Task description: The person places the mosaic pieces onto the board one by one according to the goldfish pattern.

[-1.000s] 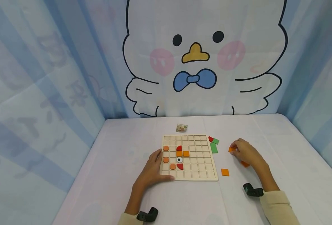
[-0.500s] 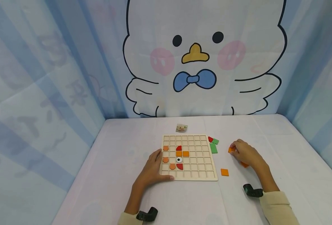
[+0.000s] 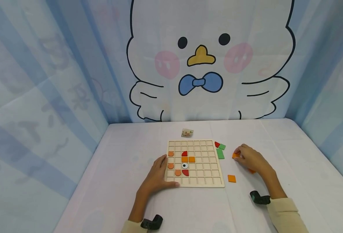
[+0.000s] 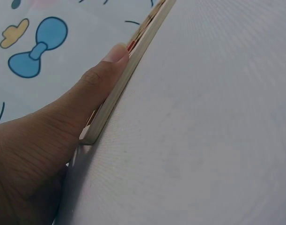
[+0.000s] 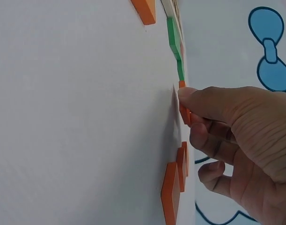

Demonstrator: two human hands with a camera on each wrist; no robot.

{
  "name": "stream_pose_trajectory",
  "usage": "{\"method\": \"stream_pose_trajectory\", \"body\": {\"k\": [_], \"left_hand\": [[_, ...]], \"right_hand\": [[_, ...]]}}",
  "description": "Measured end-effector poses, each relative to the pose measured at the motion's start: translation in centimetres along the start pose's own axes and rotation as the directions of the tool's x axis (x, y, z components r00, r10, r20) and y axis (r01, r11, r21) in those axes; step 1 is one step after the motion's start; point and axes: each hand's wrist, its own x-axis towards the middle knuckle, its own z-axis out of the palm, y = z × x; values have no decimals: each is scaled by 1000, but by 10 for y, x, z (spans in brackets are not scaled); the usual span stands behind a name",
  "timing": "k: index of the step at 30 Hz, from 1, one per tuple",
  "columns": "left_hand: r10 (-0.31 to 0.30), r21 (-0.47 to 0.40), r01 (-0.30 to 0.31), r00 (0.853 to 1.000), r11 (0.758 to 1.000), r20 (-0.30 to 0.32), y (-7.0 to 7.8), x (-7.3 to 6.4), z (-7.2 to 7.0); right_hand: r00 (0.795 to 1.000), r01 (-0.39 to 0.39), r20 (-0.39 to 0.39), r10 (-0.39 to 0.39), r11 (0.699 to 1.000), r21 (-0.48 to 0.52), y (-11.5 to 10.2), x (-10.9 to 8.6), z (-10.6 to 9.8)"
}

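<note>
My left hand (image 3: 155,175) rests at the near left corner of a wooden grid board (image 3: 207,176), its fingers along the left side. In the left wrist view the straight thumb (image 4: 103,70) lies on the board's rim (image 4: 107,105). To the right of the board, my right hand (image 3: 252,158) pinches an orange square tile (image 5: 183,108) between thumb and fingertips, just above the table. More orange tiles (image 5: 170,192) lie below that hand, partly hidden in the head view. On the board sit orange discs (image 3: 170,165), orange squares (image 3: 191,159), red quarter-rounds (image 3: 185,172) and an eye disc (image 3: 185,165).
Green tiles (image 3: 220,153) and a red piece (image 3: 217,144) lie by the board's right edge. One loose orange square (image 3: 231,178) lies near its lower right. A small picture card (image 3: 187,133) lies behind the board. A printed curtain (image 3: 148,64) stands behind the table.
My right hand has shifted slightly left, towards the board, with the orange tile in its fingertips. The left hand and the pieces on the board stay in place.
</note>
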Motion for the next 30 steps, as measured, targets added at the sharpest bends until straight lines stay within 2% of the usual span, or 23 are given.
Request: {"method": "stream_pose_trajectory", "body": {"k": [7, 14, 21, 30], "left_hand": [[-3, -6, 3, 1000, 1000, -6, 1, 0, -2], [-4, -13, 4, 1000, 1000, -6, 1, 0, -2], [-5, -5, 5, 1000, 1000, -2, 0, 0, -1], [1, -1, -1, 1000, 1000, 6, 0, 0, -1]], "right_hand": [[999, 41, -6, -40, 999, 32, -13, 2, 2], [993, 113, -23, -112, 993, 26, -29, 5, 5], [992, 124, 10, -124, 991, 57, -42, 9, 10], [973, 229, -1, -229, 970, 87, -57, 12, 20]]}}
